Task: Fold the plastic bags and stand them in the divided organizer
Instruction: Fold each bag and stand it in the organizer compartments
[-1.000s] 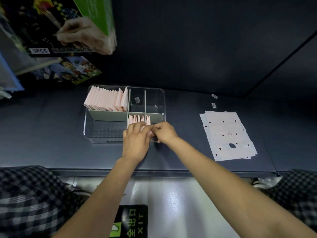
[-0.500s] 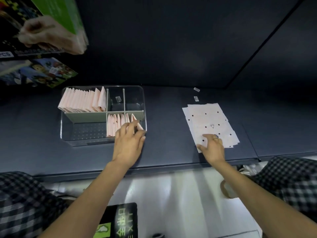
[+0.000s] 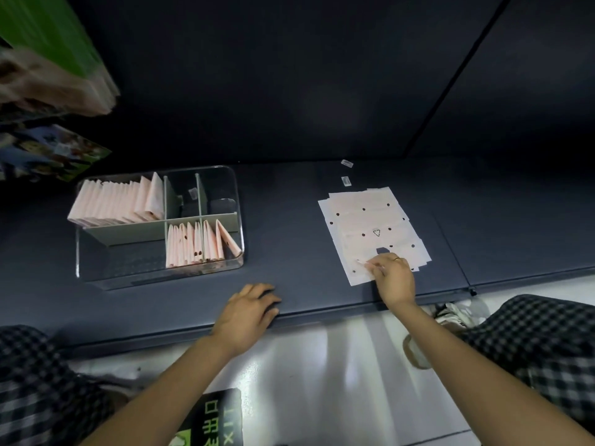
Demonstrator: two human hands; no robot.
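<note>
A: Dark grey shelf, dark back panel behind it, pale glossy floor below the front edge. Item one?

B: Clear divided organizer, left part of the shelf, grey-green partitions. Far left compartment: a full row of folded pink bags, standing on edge and packed tight. Near right compartment: a shorter row of folded bags, upright at the left, the last ones leaning right against the clear wall. Two small far compartments hold no bags; a small white tag lies in one.

A: Item two?

B: Stack of flat bags, right of the organizer and well apart from it. Pale pink, slightly fanned, printed with dark dots; the top sheet shows a small triangle outline and a dark cut-out near its front edge.

A: Hands?

B: Right hand at the stack's front corner, thumb and fingertips pinched narrow on the edge of the top sheet; a ring on one finger. Left hand flat on the shelf's front edge, fingers loosely spread, holding nothing.

A: Readable writing?

B: Green floor sign between the forearms, upside down: "EXIT" with Chinese characters. Two small labels beyond the stack, illegible. Boxes at upper left, blurred.
</note>
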